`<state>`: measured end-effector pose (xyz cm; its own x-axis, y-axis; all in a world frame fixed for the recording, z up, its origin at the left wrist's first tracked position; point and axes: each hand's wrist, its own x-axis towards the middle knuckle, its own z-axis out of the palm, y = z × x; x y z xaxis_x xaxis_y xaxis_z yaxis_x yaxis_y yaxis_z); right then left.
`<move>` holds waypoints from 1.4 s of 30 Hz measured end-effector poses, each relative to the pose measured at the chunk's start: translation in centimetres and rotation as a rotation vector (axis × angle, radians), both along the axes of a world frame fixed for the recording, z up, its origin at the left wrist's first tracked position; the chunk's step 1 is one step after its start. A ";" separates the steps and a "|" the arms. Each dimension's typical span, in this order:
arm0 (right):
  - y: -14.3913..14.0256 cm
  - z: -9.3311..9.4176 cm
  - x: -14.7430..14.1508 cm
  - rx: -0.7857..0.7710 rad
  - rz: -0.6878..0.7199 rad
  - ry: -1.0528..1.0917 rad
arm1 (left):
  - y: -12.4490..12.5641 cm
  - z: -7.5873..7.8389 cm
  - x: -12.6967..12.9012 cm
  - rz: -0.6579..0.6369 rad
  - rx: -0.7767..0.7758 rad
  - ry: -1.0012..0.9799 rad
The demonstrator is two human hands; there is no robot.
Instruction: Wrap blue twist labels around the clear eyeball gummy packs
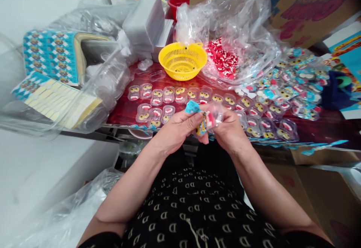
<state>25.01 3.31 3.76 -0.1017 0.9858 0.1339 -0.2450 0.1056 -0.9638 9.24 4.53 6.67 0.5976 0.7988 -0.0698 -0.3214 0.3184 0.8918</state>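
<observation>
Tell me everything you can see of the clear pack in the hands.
The clear pack looks like small, thin, shiny plastic with a rounded, see-through end. A red-and-white piece shows in it, and a blue printed label sticks up past the left thumb. It is held tilted at the near edge of the table, between the left hand and the right hand, both touching it. Fingers hide much of it; whether it is sealed can't be told.

The letter D repeats across the black garment point(197, 204); lettering on the cardboard carton point(313, 9), blue label sheets point(50, 54) and held packet point(202, 127) is illegible.
</observation>
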 end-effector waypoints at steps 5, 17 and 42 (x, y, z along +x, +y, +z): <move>-0.9 -0.8 -0.7 0.015 -0.194 0.050 | 0.0 -1.4 1.1 0.257 0.113 0.118; -1.3 0.9 0.0 -0.055 -0.305 -0.009 | 0.3 -0.9 0.5 0.495 0.438 0.319; -3.4 2.1 3.4 0.684 -0.061 -0.609 | -0.7 0.1 -1.8 -0.078 0.058 0.131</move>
<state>28.38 -0.09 5.84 -0.2966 0.7172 0.6306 0.3089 0.6969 -0.6473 7.49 3.82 6.79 0.6469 0.7551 -0.1067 -0.1774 0.2851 0.9419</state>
